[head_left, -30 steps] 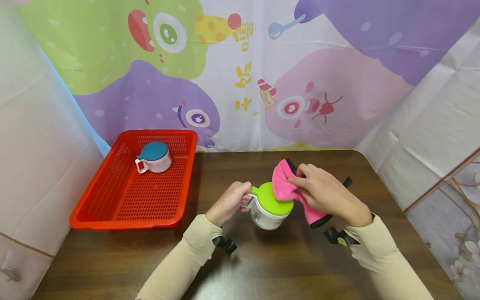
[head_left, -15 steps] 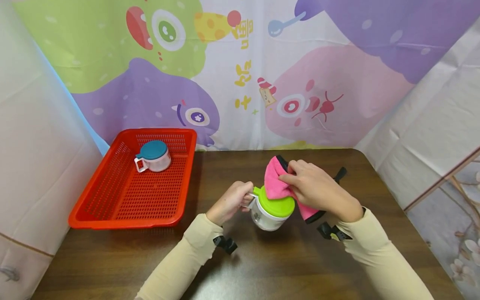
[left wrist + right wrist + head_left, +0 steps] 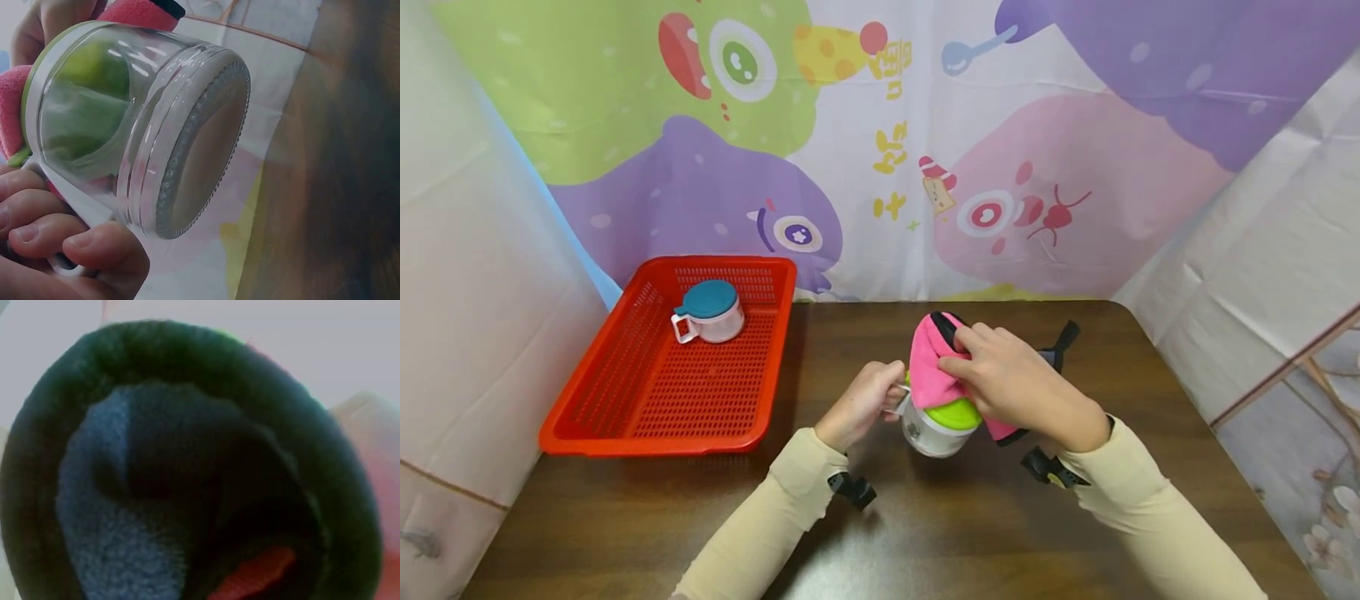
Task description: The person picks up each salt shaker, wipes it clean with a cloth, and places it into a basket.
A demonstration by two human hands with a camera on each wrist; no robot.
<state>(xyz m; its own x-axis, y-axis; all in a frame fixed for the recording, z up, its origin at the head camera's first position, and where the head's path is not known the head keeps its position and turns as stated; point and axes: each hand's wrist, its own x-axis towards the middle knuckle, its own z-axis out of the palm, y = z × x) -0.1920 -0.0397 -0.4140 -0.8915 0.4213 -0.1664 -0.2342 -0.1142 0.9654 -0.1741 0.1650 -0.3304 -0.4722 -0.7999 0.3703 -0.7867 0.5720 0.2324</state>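
My left hand [image 3: 867, 402] grips the white handle of a clear glass jar [image 3: 934, 435] with a green lid [image 3: 957, 414]. In the left wrist view the fingers curl round that handle [image 3: 67, 267], and the jar's ridged bottom [image 3: 209, 150] tilts up off the table. With my right hand [image 3: 1003, 375] I pinch a pink cloth [image 3: 934, 367] with dark edging, laid over the lid's left and back part. A fold of the cloth [image 3: 144, 506], dark-rimmed and grey-blue inside, fills most of the right wrist view and hides the fingers there.
A red perforated basket [image 3: 658, 450] stands on the left of the brown wooden table [image 3: 940, 533]. Inside it sits another jar with a blue lid [image 3: 710, 298] and a white handle. A cartoon-print curtain [image 3: 880, 250] hangs behind the table, with pale curtains at both sides.
My right hand has moved left with the pink cloth, which slid across the green lid toward the handle side and now covers more of it. The left hand and jar stay nearly in place.
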